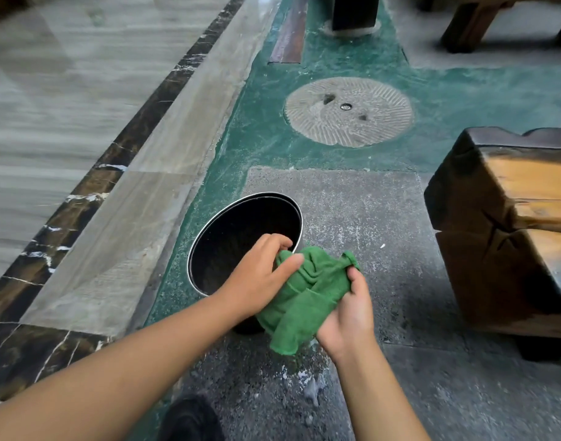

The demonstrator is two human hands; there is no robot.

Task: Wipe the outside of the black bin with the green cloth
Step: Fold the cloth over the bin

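The black bin [231, 237] stands upright on the floor, its round mouth ringed by a silver rim. Both my hands hold the crumpled green cloth [304, 297] over the bin's near right edge. My left hand [260, 275] pinches the cloth's upper left part with thumb and fingers, right above the rim. My right hand [349, 313] grips its right side, and a loose flap hangs down below. The bin's outer wall is mostly hidden behind my left forearm and the cloth.
A dark wooden block stool [508, 230] stands to the right. A round millstone [349, 111] is set into the green floor beyond the bin. Marble tiles with a dark border [91, 183] run along the left. My dark shoe [190, 421] shows at the bottom.
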